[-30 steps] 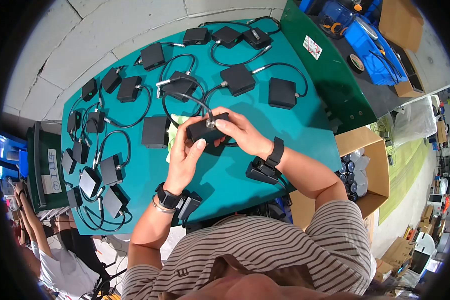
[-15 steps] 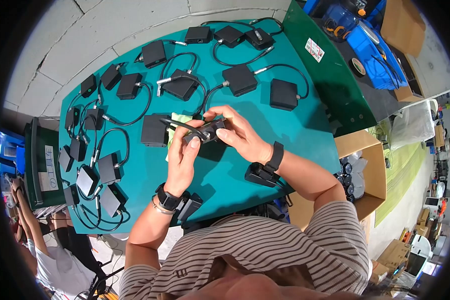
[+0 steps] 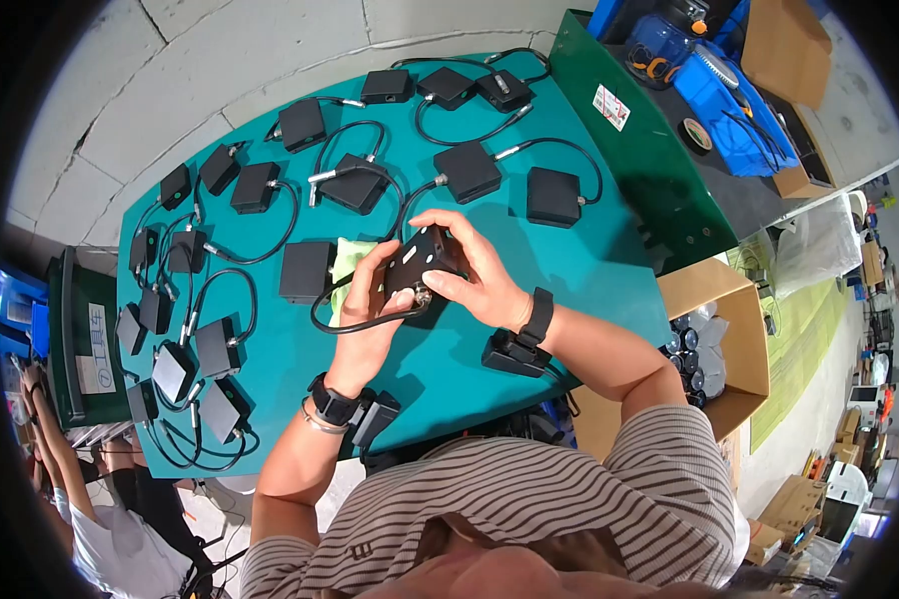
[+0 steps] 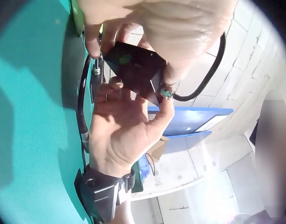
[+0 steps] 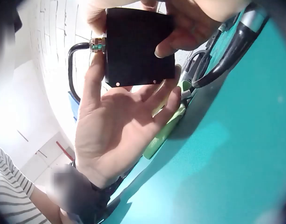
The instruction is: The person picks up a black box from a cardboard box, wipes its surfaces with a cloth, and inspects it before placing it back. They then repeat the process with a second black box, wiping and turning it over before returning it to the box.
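Both hands hold one black box above the table, its face with small light dots turned up in the head view. The left hand grips its left side, the thumb by the metal connector. On the right side the right hand holds the box, thumb near that same connector. From the connector a black cable loops out to the left, over the left hand. In the right wrist view the box shows a flat side, with the connector at its edge.
Several black boxes with cables lie on the green table. A light green cloth is beside one box. To the right stand a green cabinet and a cardboard box. Another person is at the lower left.
The held box has been turned, so its dotted face shows and its connector points towards the person. Its cable has swung from above the box round to the left and down.
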Demonstrator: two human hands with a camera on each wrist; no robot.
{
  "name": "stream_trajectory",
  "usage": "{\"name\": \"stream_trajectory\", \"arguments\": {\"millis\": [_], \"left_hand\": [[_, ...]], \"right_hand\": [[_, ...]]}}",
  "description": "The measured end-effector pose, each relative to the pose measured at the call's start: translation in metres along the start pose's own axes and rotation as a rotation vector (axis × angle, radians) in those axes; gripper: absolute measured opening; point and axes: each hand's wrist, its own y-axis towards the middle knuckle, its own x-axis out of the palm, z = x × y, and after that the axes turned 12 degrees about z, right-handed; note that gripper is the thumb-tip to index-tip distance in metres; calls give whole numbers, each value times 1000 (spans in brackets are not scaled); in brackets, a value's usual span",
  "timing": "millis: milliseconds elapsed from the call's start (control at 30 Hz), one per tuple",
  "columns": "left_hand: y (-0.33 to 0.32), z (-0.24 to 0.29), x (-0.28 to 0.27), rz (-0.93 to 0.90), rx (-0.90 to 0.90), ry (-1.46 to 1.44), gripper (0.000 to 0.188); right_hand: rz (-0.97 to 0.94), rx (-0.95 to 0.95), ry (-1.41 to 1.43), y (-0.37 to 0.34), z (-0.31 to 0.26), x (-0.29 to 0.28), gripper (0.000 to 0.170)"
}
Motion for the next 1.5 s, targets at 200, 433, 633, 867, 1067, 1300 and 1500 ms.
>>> {"name": "stream_trajectory", "arguments": {"millis": [200, 433, 633, 867, 1067, 1300, 1500], "left_hand": [[-1, -3, 1, -11, 11, -26, 52], [-2, 0, -1, -87, -5, 23, 53], [2, -14, -5, -131, -70, -4, 84], [-1, -11, -1, -145, -101, -86, 82], [-4, -5, 4, -153, -122, 20, 76], [-3, -9, 3, -80, -36, 83, 72], [-4, -11, 1, -91, -17, 56, 62]], "right_hand": [[39, -56, 42, 0, 2, 4, 53], [-7, -8, 5, -1, 0, 1, 50], [-54, -42, -40, -2, -6, 1, 67], [50, -33, -28, -3, -4, 3, 76], [224, 264, 260, 6, -5, -1, 38], [-9, 345, 249, 5, 6, -3, 34], [-1, 235, 219, 4, 9, 1, 48]]}}
